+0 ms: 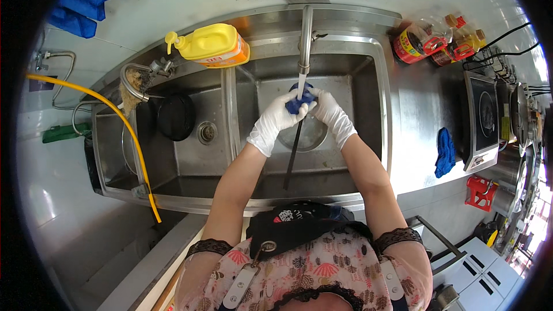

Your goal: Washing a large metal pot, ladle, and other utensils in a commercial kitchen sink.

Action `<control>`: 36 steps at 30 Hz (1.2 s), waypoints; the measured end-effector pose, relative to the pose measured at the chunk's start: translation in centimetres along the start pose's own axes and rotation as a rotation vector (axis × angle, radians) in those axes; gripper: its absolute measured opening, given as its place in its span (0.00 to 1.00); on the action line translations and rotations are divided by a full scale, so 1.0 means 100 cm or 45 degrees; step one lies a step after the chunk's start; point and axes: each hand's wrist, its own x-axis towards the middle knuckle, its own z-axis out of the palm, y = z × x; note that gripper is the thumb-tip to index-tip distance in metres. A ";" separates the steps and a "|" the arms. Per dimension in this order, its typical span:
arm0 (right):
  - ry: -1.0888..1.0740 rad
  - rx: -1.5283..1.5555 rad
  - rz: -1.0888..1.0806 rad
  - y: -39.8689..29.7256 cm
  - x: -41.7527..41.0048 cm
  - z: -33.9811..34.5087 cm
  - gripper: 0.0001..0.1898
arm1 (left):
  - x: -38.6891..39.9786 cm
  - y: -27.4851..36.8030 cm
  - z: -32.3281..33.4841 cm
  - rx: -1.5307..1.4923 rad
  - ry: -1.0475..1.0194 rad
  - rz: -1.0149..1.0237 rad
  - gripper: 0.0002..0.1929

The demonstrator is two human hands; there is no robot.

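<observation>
Water runs from the steel faucet (306, 39) onto a bunched blue cloth (295, 106) over the right basin of a stainless steel sink (341, 166). My left hand (276, 116), in a white glove, grips the cloth from its left side. My right hand (329, 108), gloved alike, has its fingers closed on the cloth's right edge. Below the hands a round metal dish or strainer (317, 136) lies on the basin floor, partly hidden. A thin dark stick or handle (293, 155) slants from under the hands towards the basin's near side.
A yellow pump bottle (211, 45) stands on the back rim. The left basin holds a black round pan or bowl (176, 116); a yellow hose (134, 125) crosses the far left. On the right counter are large sauce bottles (410, 45), another blue cloth (445, 152) and an induction cooker (484, 116).
</observation>
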 end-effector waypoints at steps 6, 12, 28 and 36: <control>-0.203 0.399 0.196 -0.006 0.003 0.017 0.21 | 0.002 -0.011 -0.009 0.229 -0.260 -0.062 0.13; -0.493 -0.027 -0.122 -0.023 -0.012 0.041 0.23 | -0.014 -0.018 -0.001 0.467 -0.181 -0.108 0.14; 0.494 -0.886 -0.352 -0.008 -0.001 0.062 0.16 | 0.018 -0.042 -0.018 2.380 0.959 0.999 0.14; 0.052 -0.997 -0.273 -0.002 0.007 0.013 0.16 | 0.020 -0.031 -0.035 1.392 0.356 0.514 0.16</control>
